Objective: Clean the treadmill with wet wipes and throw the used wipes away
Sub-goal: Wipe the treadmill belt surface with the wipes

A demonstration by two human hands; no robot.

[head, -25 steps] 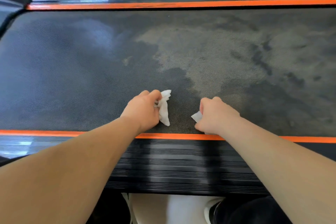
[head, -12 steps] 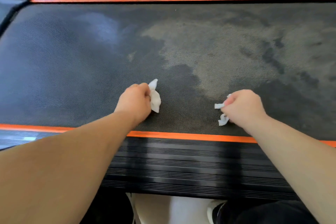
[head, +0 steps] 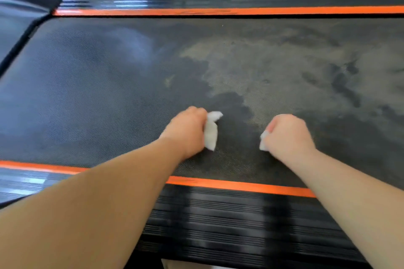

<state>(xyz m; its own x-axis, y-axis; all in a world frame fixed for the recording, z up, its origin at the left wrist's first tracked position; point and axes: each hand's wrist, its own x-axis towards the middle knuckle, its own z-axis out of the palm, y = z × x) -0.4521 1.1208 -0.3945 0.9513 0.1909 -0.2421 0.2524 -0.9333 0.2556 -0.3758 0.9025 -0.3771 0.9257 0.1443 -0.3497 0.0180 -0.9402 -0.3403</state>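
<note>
The treadmill belt (head: pixel 91 85) is dark and textured, wet-looking on the left and covered with a pale dusty patch (head: pixel 258 67) toward the right. My left hand (head: pixel 185 131) is fisted around a crumpled white wet wipe (head: pixel 211 131), pressed on the belt near its front edge. My right hand (head: pixel 286 135) is also fisted, holding a second white wipe (head: pixel 263 141) that shows only as a small bit at the thumb side. Both hands rest on the belt, about a hand's width apart.
Orange stripes run along the near side (head: pixel 236 184) and the far side (head: pixel 218 11) of the belt. A ribbed black side rail (head: pixel 218 225) lies between me and the belt. The motor cover (head: pixel 19 8) rises at the far left.
My right hand has come back left toward the left hand, and its wipe is now mostly hidden in the fist. The view has shifted, so the belt appears lower in the frame.
</note>
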